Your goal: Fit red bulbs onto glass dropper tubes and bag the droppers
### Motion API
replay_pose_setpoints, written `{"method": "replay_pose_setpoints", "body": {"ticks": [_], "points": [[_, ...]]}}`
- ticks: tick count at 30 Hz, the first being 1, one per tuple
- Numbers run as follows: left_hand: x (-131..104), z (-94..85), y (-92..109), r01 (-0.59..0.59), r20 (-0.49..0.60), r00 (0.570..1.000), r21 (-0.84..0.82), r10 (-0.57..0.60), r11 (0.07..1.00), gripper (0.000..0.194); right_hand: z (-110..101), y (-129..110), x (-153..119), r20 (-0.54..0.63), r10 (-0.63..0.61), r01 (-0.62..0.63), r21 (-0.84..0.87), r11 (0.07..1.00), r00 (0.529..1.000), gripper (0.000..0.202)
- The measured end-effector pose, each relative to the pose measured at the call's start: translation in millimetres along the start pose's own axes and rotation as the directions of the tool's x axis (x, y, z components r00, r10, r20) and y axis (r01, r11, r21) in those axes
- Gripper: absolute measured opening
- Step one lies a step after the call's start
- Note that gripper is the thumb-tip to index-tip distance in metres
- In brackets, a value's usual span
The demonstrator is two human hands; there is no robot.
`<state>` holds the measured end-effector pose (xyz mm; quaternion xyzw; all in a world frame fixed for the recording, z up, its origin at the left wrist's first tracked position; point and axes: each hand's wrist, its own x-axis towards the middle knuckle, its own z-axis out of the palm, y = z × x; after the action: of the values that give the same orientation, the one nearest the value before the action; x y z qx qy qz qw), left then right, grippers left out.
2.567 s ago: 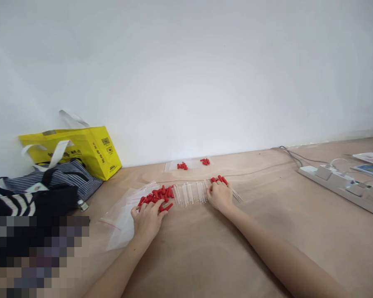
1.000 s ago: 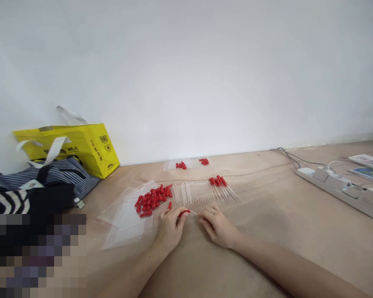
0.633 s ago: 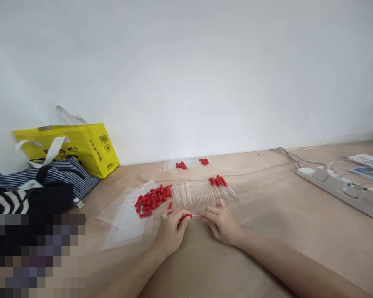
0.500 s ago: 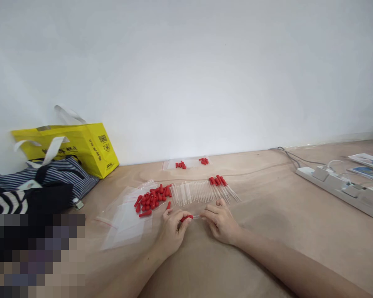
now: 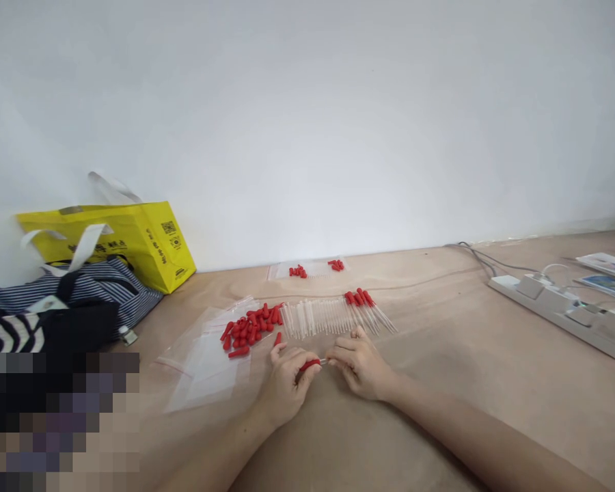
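Red bulb [image 5: 309,365], lying between the two hands, over the table [image 5: 451,314] and nearer the person than a row of bare tubes [image 5: 312,319]: the left hand [image 5: 288,384] is grasping it between thumb and fingers; the right hand [image 5: 363,367] is pinching a slender clear tube [image 5: 323,361], whose end is meeting the bulb's mouth; how deep it is sitting cannot be told; good practice here is probably keeping both parts in one straight line, gripping the tube close to the join so that it is not bending, and easing it inward with a slight twist; capped tubes [image 5: 359,298] are lying at the row's right end, perhaps offering a guide to seating depth; loose bulbs [image 5: 246,330] are lying heaped at its left.
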<state>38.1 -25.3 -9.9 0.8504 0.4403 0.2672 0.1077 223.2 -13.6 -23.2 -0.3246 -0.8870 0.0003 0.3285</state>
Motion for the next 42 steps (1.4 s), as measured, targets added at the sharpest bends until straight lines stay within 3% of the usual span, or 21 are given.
{"method": "replay_pose_setpoints", "body": {"ticks": [7, 12, 14, 16, 18, 21, 23, 26, 31, 38, 42], "points": [[2, -6.9, -8, -0.057, 0.021, 0.998, 0.086, 0.056, 0.995, 0.023, -7, 7, 2, 0.051, -0.053, 0.060, -0.151, 0.987, 0.997, 0.018], [2, -9.3, -12, -0.062, 0.068, 0.996, 0.143, 0.052, 0.988, 0.025, -6, 6, 0, 0.093, -0.026, 0.044, -0.194, 0.980, 0.995, 0.015], [2, -10.0, -17, -0.035, 0.004, 0.999, 0.169, 0.035, 0.985, 0.023, -6, 11, 0, 0.086, 0.024, -0.007, -0.195, 0.981, 0.996, 0.016], [3, -11.1, -22, 0.047, -0.115, 0.993, 0.202, -0.024, 0.978, 0.029, -7, 22, 2, 0.014, 0.161, -0.155, -0.208, 0.966, 0.987, 0.019], [4, -12.3, -28, 0.170, -0.234, 0.965, 0.229, -0.115, 0.959, 0.035, -10, 36, 4, -0.120, 0.371, -0.389, -0.217, 0.896, 0.921, 0.021], [6, -12.9, -35, 0.293, -0.315, 0.926, 0.244, -0.210, 0.925, 0.027, -13, 55, 10, -0.248, 0.622, -0.669, -0.228, 0.708, 0.743, 0.022], [7, -12.6, -37, 0.323, -0.304, 0.921, 0.241, -0.245, 0.915, 0.021, -11, 62, 14, -0.250, 0.709, -0.751, -0.263, 0.606, 0.659, 0.021], [9, -12.1, -39, 0.346, -0.265, 0.921, 0.219, -0.285, 0.913, 0.015, -6, 66, 21, -0.220, 0.764, -0.784, -0.325, 0.529, 0.606, 0.021], [9, -10.7, -43, 0.349, -0.216, 0.925, 0.163, -0.312, 0.923, 0.009, 2, 67, 28, -0.172, 0.789, -0.781, -0.367, 0.505, 0.590, 0.020], [9, -8.3, -48, 0.339, -0.218, 0.927, 0.147, -0.304, 0.929, 0.008, 4, 65, 27, -0.202, 0.718, -0.728, -0.386, 0.567, 0.666, 0.027], [10, -9.3, -45, 0.368, -0.221, 0.917, 0.150, -0.332, 0.918, 0.017, 3, 57, 34, -0.141, 0.737, -0.721, -0.393, 0.571, 0.661, 0.026]]}}
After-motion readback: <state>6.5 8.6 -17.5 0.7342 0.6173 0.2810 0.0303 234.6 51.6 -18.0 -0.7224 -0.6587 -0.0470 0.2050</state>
